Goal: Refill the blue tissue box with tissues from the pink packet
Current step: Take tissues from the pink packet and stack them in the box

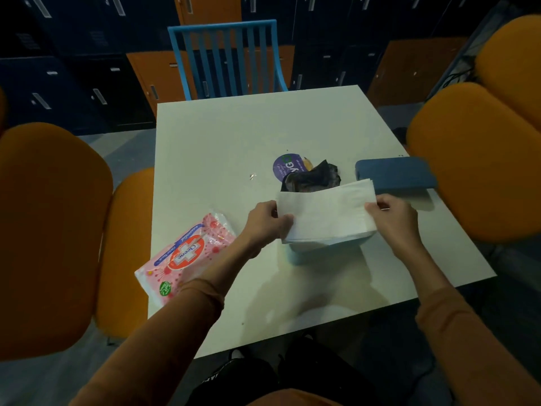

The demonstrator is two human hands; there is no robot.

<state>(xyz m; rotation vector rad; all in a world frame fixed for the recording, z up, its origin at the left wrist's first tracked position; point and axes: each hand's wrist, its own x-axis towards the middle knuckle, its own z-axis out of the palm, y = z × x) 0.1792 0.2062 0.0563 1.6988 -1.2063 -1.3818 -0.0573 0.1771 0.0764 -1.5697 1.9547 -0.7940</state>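
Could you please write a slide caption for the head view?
Left hand and right hand hold a white tissue stack at the open blue tissue box.

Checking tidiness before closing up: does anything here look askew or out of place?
The tissue stack, held by the left hand and right hand, sits tilted over the blue tissue box, not seated inside. A crumpled dark wrapper lies behind it.
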